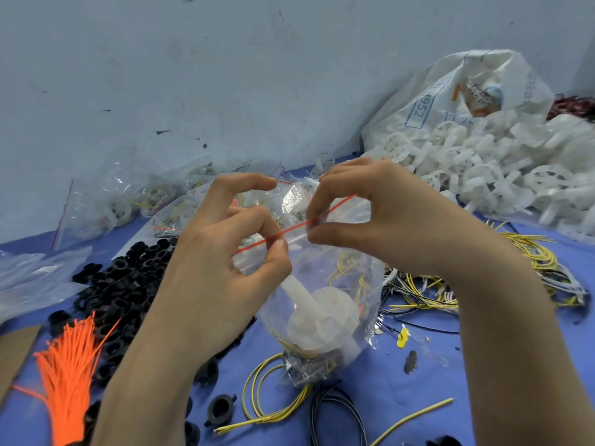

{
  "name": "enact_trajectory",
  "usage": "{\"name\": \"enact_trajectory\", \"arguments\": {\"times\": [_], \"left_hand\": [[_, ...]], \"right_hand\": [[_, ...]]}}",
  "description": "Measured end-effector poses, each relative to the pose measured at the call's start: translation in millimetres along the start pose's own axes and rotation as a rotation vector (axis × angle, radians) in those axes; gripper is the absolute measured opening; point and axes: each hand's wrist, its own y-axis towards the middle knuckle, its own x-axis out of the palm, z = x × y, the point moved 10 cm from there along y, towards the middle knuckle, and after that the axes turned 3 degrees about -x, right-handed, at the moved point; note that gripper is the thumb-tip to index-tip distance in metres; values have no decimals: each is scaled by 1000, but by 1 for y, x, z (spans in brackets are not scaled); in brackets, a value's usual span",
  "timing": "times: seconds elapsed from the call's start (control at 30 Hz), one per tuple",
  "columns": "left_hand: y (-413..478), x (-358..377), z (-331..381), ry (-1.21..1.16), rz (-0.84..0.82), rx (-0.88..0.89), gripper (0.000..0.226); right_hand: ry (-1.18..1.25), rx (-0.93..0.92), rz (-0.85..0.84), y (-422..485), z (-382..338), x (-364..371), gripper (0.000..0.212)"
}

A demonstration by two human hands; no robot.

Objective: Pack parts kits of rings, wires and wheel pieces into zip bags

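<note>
A clear zip bag (325,284) with a red seal strip hangs above the blue table, held up at its top edge by both hands. Inside it lie a white wheel piece (322,320) and some yellow-green wire. My left hand (225,252) pinches the red strip between thumb and fingers at its left part. My right hand (380,217) pinches the same strip a little further right. Black rings (119,288) lie heaped at the left, loose yellow-green wires (428,291) at the right, and white wheel pieces (483,175) are piled at the back right.
An orange bundle of cable ties (69,375) lies at the lower left. Filled zip bags (135,197) sit against the wall behind the hands, and empty bags (29,278) lie at the far left. A large white sack (463,91) stands behind the wheel pile. Black wire loops (338,416) lie near the front.
</note>
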Motion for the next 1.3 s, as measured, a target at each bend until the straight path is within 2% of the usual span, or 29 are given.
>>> {"name": "enact_trajectory", "arguments": {"times": [0.13, 0.37, 0.5, 0.77, 1.03, 1.3], "left_hand": [[0, 3, 4, 2, -12, 16, 12], [-1, 1, 6, 5, 12, 24, 16], [0, 4, 6, 18, -9, 33, 11], [-1, 1, 8, 8, -17, 58, 11], [0, 1, 4, 42, -35, 45, 20], [-1, -3, -2, 40, -34, 42, 32]], "right_hand": [[-36, 8, -36, -4, 1, 1, 16], [-50, 35, -16, -4, 2, -1, 14], [-68, 32, -15, -8, 6, -5, 20], [-20, 27, 2, -4, 4, -2, 12], [-47, 16, 60, -6, 9, -12, 19], [-28, -22, 56, -6, 14, -13, 15]]}}
